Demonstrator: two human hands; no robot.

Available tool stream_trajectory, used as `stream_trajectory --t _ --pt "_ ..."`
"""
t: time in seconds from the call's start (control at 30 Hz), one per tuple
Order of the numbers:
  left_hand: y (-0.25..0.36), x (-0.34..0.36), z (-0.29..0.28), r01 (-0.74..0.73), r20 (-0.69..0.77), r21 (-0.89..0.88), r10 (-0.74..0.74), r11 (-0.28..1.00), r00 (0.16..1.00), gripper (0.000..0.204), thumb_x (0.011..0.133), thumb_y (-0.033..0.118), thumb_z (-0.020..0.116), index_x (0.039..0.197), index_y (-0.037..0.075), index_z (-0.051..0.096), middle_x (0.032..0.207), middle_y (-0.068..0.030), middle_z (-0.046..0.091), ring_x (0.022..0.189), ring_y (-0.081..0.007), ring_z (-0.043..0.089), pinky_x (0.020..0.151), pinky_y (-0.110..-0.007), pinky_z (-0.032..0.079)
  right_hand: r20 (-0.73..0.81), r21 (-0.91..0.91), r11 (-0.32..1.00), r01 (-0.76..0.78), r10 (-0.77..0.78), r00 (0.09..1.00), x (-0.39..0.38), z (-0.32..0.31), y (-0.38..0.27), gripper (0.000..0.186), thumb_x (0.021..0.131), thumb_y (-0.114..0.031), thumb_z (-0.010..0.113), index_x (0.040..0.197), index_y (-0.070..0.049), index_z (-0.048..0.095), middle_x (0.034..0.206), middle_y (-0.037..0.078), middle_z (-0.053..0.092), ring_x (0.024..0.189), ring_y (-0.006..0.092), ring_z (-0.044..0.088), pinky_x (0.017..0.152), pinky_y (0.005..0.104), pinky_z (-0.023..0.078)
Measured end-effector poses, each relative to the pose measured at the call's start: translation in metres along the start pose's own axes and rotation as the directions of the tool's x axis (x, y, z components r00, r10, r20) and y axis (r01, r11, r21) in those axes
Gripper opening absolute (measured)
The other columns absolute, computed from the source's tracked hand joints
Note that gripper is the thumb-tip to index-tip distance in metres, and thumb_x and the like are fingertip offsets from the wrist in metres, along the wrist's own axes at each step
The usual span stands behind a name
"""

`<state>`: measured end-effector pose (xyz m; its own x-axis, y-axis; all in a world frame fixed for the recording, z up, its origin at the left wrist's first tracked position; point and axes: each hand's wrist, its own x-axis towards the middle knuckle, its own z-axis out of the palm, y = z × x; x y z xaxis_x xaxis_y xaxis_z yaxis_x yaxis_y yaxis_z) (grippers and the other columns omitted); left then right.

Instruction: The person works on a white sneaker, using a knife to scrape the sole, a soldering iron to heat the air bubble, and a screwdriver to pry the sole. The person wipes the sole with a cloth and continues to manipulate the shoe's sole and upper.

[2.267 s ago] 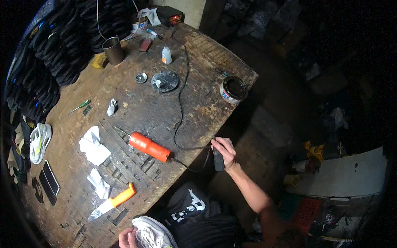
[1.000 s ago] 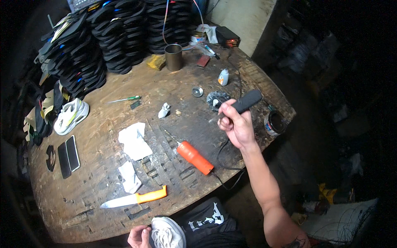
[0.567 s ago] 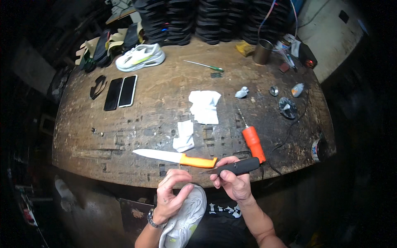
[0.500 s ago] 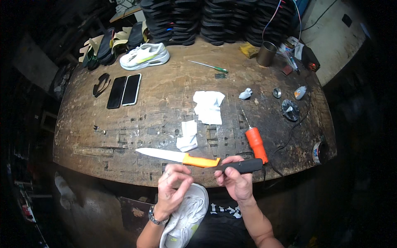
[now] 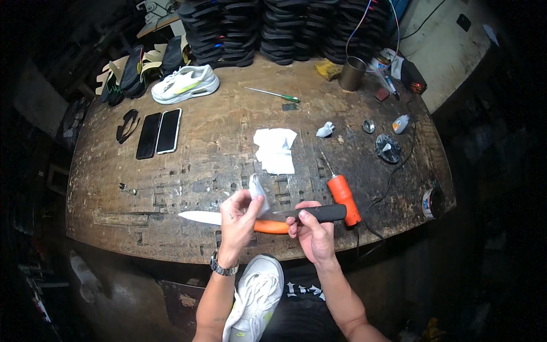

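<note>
Pinching a white cloth [image 5: 258, 188] between thumb and fingers, the left hand [image 5: 240, 218] is facing the right hand [image 5: 312, 232], which is clasping a black-handled tool [image 5: 326, 214] over a worn wooden table [image 5: 211, 128].

From the left, a dark strap [image 5: 126, 127] is lying beside two phones [image 5: 149, 135], and a white-and-yellow shoe [image 5: 187, 85] is standing farther back. A knife [image 5: 270, 227] is lying near the front edge, the left hand blocking its middle from view. Below the edge, a laced white shoe [image 5: 254, 296] is resting between the forearms [image 5: 215, 301]. A spread white paper [image 5: 276, 151] is lying beyond the hands. The black-handled tool is pointing left toward the cloth; whether they are touching cannot be told. Its right end is partly covering a corded orange tool [image 5: 343, 195], while a black dish [image 5: 380, 153] and a can [image 5: 426, 204] are standing farther right.
</note>
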<state>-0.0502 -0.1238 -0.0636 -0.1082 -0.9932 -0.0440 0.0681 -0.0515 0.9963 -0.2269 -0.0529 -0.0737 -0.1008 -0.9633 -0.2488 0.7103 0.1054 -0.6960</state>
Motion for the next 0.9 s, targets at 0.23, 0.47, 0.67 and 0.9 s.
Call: stream_trajectory --t 0.23,0.47,0.67,0.9 --pt "0.018 -0.01 -0.003 0.309 0.317 -0.397 -0.187 0.864 0.93 0.023 0.103 0.013 0.058 0.101 -0.006 0.071 0.086 -0.0129 0.073 0.076 -0.0193 0.071 0.075 -0.031 0.056 0.102 0.002 0.998 0.056 -0.056 0.993 0.004 0.012 -0.009 0.025 0.099 -0.009 0.065 0.121 0.0 0.058 0.092 0.015 0.071 0.074 0.0148 0.065 0.067 0.0293 0.054" --pt "0.011 -0.008 -0.006 0.459 0.434 -0.58 -0.222 0.673 0.873 0.018 0.096 -0.003 0.06 0.109 -0.007 0.071 0.094 -0.0154 0.075 0.084 -0.0217 0.073 0.076 -0.036 0.06 0.142 -0.063 0.998 -0.005 0.014 0.99 0.003 0.004 -0.026 0.023 0.097 -0.009 0.066 0.117 0.0 0.059 0.086 0.016 0.07 0.068 0.0153 0.063 0.06 0.0282 0.052" --pt "0.012 -0.011 -0.001 0.477 0.479 -0.652 -0.168 0.589 0.861 0.015 0.096 0.0 0.066 0.109 -0.007 0.072 0.099 -0.0141 0.075 0.087 -0.0187 0.073 0.077 -0.031 0.059 0.175 -0.066 0.998 0.021 -0.009 0.984 0.003 0.001 -0.032 0.023 0.095 -0.007 0.067 0.115 0.001 0.06 0.085 0.016 0.071 0.066 0.0141 0.061 0.058 0.0261 0.05" --pt "0.026 -0.013 0.001 0.425 0.454 -0.166 -0.313 0.89 0.834 0.014 0.096 0.008 0.072 0.106 -0.002 0.071 0.087 -0.0021 0.071 0.074 -0.0061 0.062 0.065 -0.022 0.049 0.196 -0.226 0.965 0.135 -0.091 0.976 0.005 -0.003 -0.032 0.022 0.094 -0.005 0.068 0.114 0.001 0.061 0.084 0.015 0.071 0.064 0.0129 0.061 0.057 0.0248 0.05"
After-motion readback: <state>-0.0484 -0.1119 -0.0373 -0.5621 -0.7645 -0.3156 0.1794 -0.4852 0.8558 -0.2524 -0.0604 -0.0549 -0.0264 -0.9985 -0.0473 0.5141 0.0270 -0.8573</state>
